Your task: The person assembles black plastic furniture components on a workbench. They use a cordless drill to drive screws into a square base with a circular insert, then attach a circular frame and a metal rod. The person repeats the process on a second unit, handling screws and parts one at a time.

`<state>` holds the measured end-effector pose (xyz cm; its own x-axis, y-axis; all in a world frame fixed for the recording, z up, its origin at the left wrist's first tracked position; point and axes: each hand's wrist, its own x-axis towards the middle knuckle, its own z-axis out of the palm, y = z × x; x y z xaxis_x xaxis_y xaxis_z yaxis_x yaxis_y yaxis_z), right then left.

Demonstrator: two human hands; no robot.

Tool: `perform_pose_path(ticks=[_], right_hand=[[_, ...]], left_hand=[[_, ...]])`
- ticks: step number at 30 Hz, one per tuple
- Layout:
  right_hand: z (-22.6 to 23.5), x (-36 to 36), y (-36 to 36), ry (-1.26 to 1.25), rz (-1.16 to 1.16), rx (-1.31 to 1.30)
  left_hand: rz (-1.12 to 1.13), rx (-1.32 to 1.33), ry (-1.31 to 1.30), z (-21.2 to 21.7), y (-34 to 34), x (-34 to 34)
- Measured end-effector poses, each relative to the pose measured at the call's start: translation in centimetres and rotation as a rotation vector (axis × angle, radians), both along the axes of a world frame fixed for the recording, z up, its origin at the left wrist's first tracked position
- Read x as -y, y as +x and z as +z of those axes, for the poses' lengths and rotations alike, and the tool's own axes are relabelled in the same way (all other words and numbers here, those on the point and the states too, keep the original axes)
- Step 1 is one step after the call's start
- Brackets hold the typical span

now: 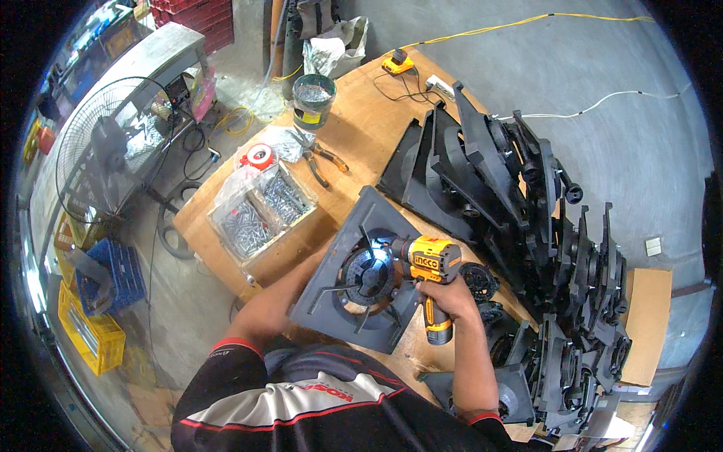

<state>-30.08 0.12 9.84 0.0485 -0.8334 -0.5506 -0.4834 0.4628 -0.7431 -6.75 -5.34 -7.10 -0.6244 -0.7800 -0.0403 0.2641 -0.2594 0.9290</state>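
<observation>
On the wooden workbench (361, 143), directly before the person, lies a square dark-grey metal burner plate with a round finned centre (360, 271), flat and turned corner-on like a diamond. A yellow-and-black cordless drill (431, 264) lies with its body across the plate, its nose pointing left at the round centre and its handle hanging toward the person. The right hand (446, 295) is wrapped tight round the drill's handle. The left hand (320, 264) is hidden under the plate's left edge, so how far it is open cannot be told. Farther left, a clear plastic tray (260, 211) holds silvery screws in two compartments. A green round tin (313, 100) near the far edge holds more metal pieces. Right of the plate, black plates of the same kind (512, 181) lean stacked in a row.
</observation>
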Motion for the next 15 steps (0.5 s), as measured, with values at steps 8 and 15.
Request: perform_pose_path(ticks=[8, 15], right_hand=[[0.1, 0.0, 0.1, 0.011, 0.012, 0.018], [0.8, 0.2, 0.5, -0.063, 0.073, -0.086]], left_hand=[[-0.003, 0.004, -0.005, 0.1, 0.5, 0.1], [-0.001, 0.022, -0.012, 0.5, 1.1, 0.0]])
